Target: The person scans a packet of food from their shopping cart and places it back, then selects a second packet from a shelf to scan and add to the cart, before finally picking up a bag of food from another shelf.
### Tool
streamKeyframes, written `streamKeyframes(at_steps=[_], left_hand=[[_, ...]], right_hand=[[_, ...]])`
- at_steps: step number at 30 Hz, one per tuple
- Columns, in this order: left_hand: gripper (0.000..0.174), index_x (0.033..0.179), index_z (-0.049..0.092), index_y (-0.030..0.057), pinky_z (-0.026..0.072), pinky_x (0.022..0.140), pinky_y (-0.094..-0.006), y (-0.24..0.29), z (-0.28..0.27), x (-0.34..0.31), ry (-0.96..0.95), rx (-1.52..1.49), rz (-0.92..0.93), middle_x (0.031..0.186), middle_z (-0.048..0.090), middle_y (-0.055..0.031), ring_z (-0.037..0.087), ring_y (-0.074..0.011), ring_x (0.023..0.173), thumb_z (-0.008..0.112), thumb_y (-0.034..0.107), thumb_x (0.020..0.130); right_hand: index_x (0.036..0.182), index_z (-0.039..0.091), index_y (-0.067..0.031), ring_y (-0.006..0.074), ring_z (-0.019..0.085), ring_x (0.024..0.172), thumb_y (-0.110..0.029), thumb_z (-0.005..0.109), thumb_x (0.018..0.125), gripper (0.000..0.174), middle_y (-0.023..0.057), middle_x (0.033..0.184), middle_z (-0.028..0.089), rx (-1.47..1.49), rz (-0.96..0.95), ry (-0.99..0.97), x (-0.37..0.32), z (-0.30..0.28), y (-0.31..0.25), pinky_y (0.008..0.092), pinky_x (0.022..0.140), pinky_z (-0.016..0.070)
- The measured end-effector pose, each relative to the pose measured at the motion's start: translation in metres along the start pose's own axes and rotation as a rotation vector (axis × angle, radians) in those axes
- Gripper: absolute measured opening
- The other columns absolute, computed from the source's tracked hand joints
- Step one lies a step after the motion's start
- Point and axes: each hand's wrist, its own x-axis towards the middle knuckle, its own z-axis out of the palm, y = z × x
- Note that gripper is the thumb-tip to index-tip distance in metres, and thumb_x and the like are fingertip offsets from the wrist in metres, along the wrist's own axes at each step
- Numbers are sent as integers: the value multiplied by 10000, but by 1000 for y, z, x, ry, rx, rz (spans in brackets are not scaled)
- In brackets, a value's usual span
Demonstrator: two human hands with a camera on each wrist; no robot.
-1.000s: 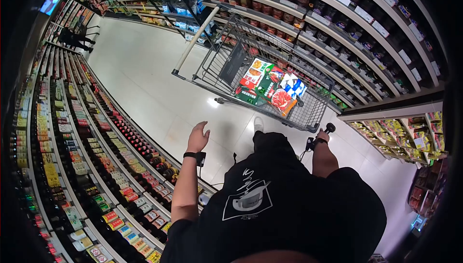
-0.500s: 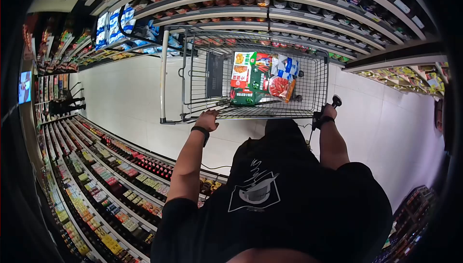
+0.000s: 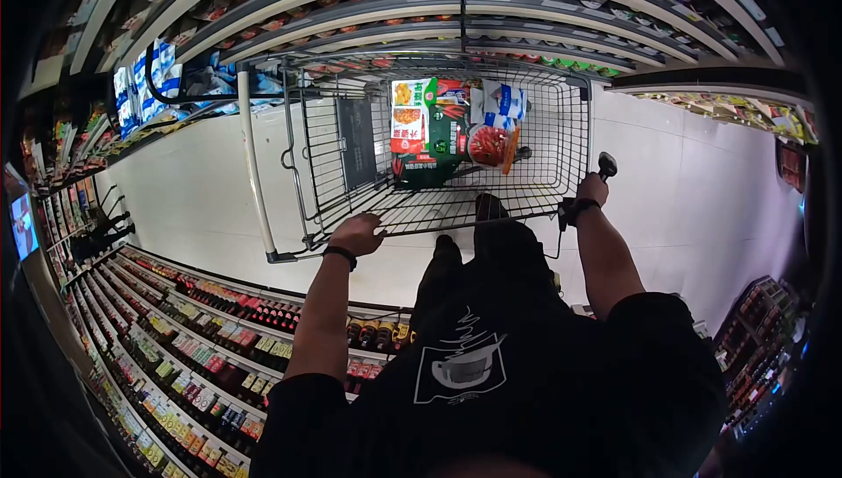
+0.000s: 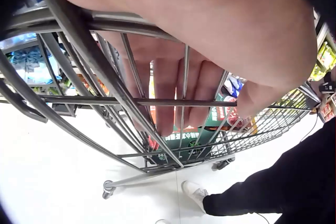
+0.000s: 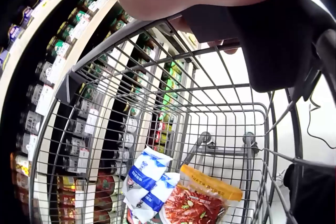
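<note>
My left hand (image 3: 357, 234) lies over the near side rim of a wire shopping cart (image 3: 575, 118). In the left wrist view its fingers (image 4: 165, 92) hang down inside the basket, behind the wires, with the thumb apart from them. My right hand (image 3: 593, 189), at the cart's front corner, holds a black device with a rounded head (image 3: 607, 165). Inside the basket lie a green bag (image 3: 427, 167), a white and red bag (image 3: 407, 131), blue-and-white packets (image 3: 500, 103) and a pack with a red food picture and orange edge (image 5: 197, 203).
Jar shelves (image 3: 561, 13) run close along the cart's far side. Bottle shelves (image 3: 202, 329) line the left behind me. Blue and white bags (image 3: 145, 83) are stacked beyond the cart handle (image 3: 254, 162). A dark figure (image 3: 105, 232) stands far down the aisle.
My left hand has come from the air onto the cart's side rim. The cart has turned from slanting to lengthwise before me, its handle end swinging nearer. The right hand still holds the black device.
</note>
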Motion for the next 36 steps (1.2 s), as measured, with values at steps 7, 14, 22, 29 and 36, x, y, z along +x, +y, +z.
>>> streamKeyframes(at_steps=[7, 14, 22, 29, 36], left_hand=[[308, 925, 603, 39, 475, 812, -389, -14, 5, 1, -20, -36, -20, 932, 618, -143, 578, -302, 918, 576, 326, 815], [201, 862, 582, 44, 476, 808, -389, -16, 8, -1, 8, -16, 36, 892, 608, -133, 574, -292, 898, 557, 225, 778], [135, 780, 564, 44, 490, 728, -399, -17, 8, 1, -53, 6, 7, 776, 601, -129, 590, -299, 801, 536, 172, 750], [134, 771, 565, 34, 491, 729, -394, -14, 6, 4, -90, 32, 17, 775, 596, -117, 587, -289, 794, 517, 159, 766], [125, 762, 565, 41, 487, 738, -387, -15, 5, 2, -92, 27, 38, 777, 597, -113, 584, -285, 797, 524, 160, 759]], right_hand=[[1079, 530, 28, 355, 574, 986, -253, 446, 751, 440, 217, 1069, 592, -45, 12, 30, -36, 0, -20, 426, 863, 429], [1102, 507, 14, 353, 579, 958, -250, 427, 776, 427, 214, 1049, 596, -67, 51, 58, -41, 3, -14, 425, 850, 435], [1060, 511, 20, 339, 598, 902, -260, 422, 784, 403, 209, 987, 609, -69, 42, 35, -25, 10, 8, 417, 809, 451], [1060, 494, 23, 344, 597, 878, -266, 444, 787, 401, 206, 974, 606, -77, 41, 63, -43, 2, -4, 424, 792, 455], [1083, 488, 19, 341, 592, 909, -259, 440, 783, 412, 201, 988, 607, -48, 66, 41, -40, 3, 8, 423, 818, 448]])
